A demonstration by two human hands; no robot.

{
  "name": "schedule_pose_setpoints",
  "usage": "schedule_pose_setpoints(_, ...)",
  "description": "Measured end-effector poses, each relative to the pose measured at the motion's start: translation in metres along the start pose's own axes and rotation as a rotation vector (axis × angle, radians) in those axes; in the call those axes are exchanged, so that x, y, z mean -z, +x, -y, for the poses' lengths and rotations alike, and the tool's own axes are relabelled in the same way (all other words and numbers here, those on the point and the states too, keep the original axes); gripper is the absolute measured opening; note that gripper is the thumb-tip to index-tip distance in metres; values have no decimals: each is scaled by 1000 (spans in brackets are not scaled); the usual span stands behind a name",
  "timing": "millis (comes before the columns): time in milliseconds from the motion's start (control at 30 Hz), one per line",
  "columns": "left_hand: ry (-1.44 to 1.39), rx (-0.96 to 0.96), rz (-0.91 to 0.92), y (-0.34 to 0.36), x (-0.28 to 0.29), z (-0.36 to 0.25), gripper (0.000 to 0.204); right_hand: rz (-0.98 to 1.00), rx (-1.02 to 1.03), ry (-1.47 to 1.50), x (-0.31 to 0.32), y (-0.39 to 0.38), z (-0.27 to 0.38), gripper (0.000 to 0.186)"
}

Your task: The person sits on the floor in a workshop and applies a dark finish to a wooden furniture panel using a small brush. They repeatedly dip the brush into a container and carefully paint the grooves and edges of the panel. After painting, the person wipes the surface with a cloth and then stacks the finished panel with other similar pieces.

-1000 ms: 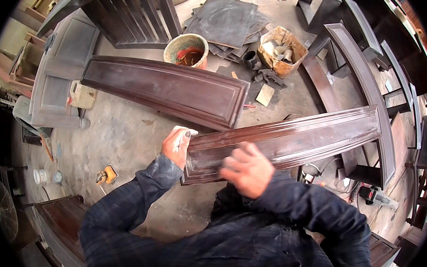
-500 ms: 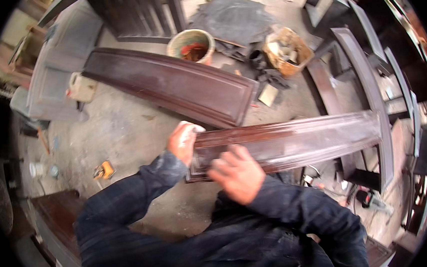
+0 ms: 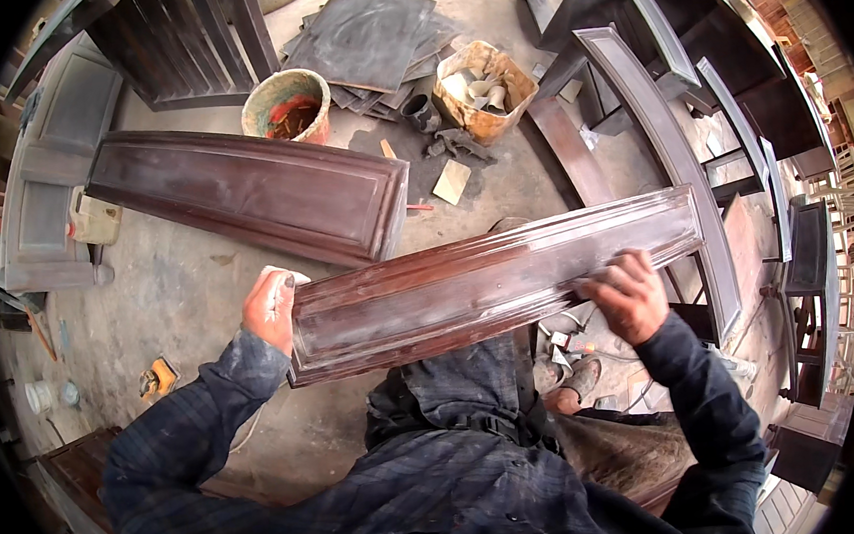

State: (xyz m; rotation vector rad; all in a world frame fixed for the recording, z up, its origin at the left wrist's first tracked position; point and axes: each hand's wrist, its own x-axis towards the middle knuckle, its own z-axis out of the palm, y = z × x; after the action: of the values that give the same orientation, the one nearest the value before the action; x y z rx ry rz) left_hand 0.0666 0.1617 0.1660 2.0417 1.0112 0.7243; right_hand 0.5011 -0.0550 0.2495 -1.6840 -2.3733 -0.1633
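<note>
A long dark brown wooden panel [image 3: 489, 284] with a moulded border lies across in front of my body, its right end higher in the picture. My left hand [image 3: 271, 307] is closed round the panel's left end, thumb on top. My right hand [image 3: 630, 294] rests at the near edge toward the right end, fingers bent and pressed together against the moulding. A small dark bit shows at its fingertips; what it is I cannot make out. Beyond lies a second brown wooden panel [image 3: 250, 189], close to the first one's far edge.
Behind stand a bucket [image 3: 314, 132] with reddish contents and a yellowish container [image 3: 484, 127] holding scraps. Flat dark boards [image 3: 361, 39] are stacked on the floor. Dark wooden frames [image 3: 653, 139] stand at the right. A yellow power tool [image 3: 159, 376] lies at the left, near a jug [image 3: 95, 218].
My right hand has slid from the panel's left end to near its right end. The view has shifted, and the panel's right end now sits higher in the picture.
</note>
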Motion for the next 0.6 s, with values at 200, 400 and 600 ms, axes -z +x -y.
schedule_pose_setpoints(200, -1, 25, 35, -1, 2, 4, 28, -18, 190, 89, -21, 39, 35, 35)
schedule_pose_setpoints(400, -9, 69, 34, -3, 5, -2, 28, -10, 188, 87, -27, 25, 24, 31)
schedule_pose_setpoints(600, 35, 22, 46, 2, 4, -8, 28, -88, 265, 207, -57, 89, 111, 31)
